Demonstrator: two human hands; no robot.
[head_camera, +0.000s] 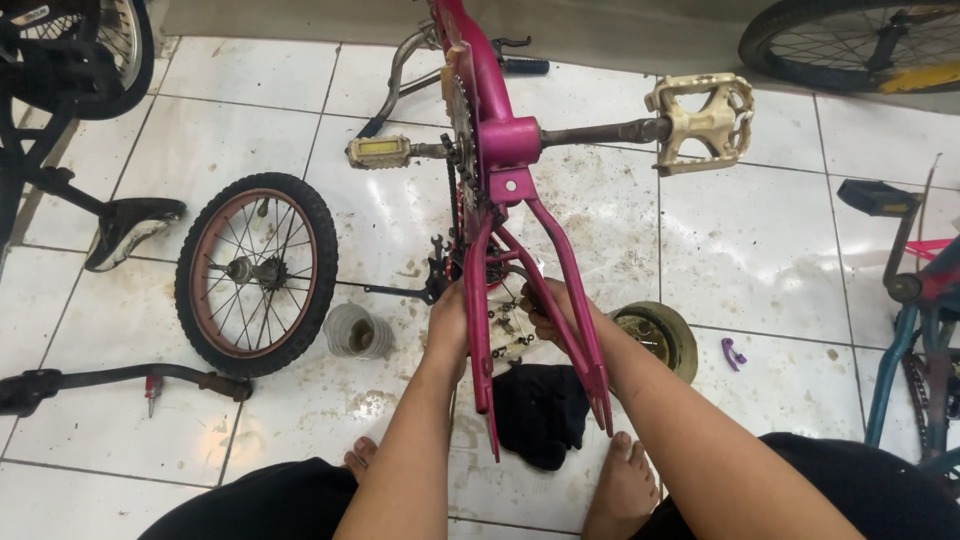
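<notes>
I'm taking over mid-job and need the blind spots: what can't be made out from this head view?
- Left hand: fingertips hidden behind the pink frame; grip unclear.
- Right hand: fingers hidden behind the frame stays; what they touch is unclear.
- White part between the hands: too small and covered to identify.
- Front of the frame: cut off by the top edge.
- Black cloth: partly covered by the stays.

I see a white tiled floor (760, 250) with dark grout lines, smeared with brown dirt and grease near the middle. A grey strip of wall base (620, 25) runs along the top, evenly lit.
</notes>
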